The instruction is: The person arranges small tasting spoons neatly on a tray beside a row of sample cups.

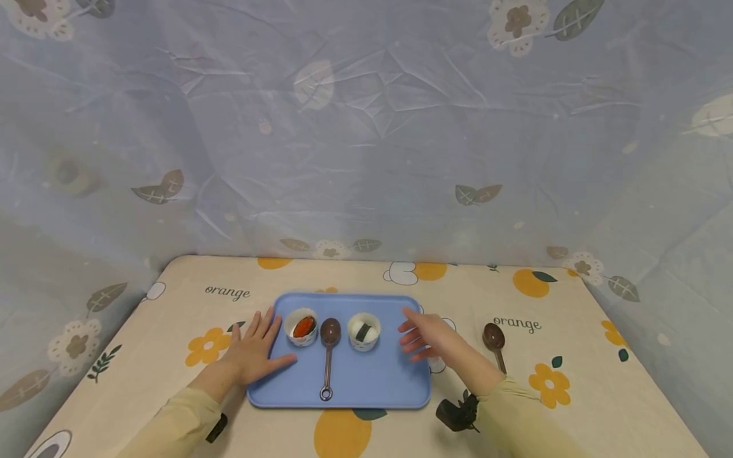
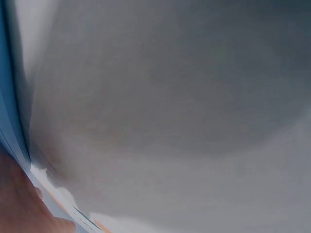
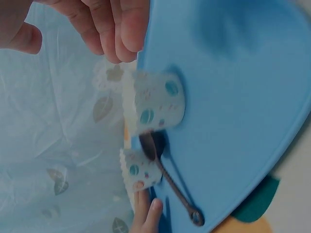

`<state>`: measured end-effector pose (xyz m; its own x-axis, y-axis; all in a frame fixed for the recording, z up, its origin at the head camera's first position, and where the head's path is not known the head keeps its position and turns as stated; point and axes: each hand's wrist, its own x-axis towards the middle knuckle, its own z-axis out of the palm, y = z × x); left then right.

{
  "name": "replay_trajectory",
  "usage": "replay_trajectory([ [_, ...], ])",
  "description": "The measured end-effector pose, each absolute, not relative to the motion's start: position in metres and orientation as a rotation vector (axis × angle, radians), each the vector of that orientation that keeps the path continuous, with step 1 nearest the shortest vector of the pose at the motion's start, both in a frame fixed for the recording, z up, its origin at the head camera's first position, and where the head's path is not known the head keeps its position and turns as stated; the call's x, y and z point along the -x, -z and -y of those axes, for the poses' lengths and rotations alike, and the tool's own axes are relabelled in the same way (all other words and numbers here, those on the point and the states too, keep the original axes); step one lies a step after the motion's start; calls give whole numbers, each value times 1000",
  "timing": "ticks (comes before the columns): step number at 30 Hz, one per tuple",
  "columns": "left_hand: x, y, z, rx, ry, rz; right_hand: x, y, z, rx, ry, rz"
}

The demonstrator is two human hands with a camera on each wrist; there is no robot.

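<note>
A blue tray lies on the table, bearing two white paper cups and a brown spoon. The left cup contains a piece of sushi with an orange-red top. Inside the right cup is a white rice piece with a dark band. My left hand rests with spread fingers across the tray's left edge, beside the left cup. Over the tray's right side hovers my right hand, fingers loosely bent and holding nothing; the right wrist view shows it above the nearer cup.
To the right of the tray, a second brown spoon lies on the patterned tablecloth, its handle end hidden by the right forearm. A dark wrist device sits under the right wrist. A pale blue curtain stands behind the table.
</note>
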<state>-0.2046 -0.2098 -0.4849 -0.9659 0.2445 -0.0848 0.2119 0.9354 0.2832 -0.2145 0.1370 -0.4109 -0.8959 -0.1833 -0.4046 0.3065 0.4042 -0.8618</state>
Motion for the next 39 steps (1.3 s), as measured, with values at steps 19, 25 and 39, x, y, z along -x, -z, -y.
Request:
replay_trajectory([
  [19, 203, 479, 207, -337, -382, -2961, 213, 419, -207, -215, 1436, -2296],
  [25, 202, 477, 206, -343, -365, -2984, 212, 422, -233, -245, 1416, -2318],
  [39, 207, 491, 214, -337, -428, -2965, 206, 422, -278, -323, 1379, -2329],
])
